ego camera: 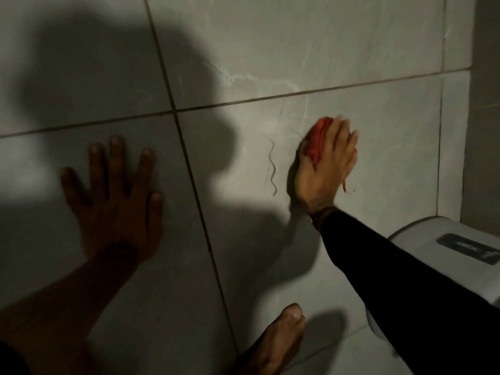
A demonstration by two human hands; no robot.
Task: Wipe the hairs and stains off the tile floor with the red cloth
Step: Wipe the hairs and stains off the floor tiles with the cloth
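My right hand (326,166) presses the crumpled red cloth (315,142) flat against the pale grey tile floor (270,50), fingers over it, a frayed red thread trailing at its right side. A long wavy dark hair (272,169) lies on the tile just left of that hand, and a thinner hair runs by the cloth's upper left. My left hand (116,193) rests flat on the floor in shadow, fingers spread, holding nothing.
A white toilet (443,247) with a dark label stands at the right, under my right sleeve. My bare foot (278,339) is planted at the bottom centre. Dark grout lines (189,169) cross the floor. A tiled wall (484,131) rises at the far right.
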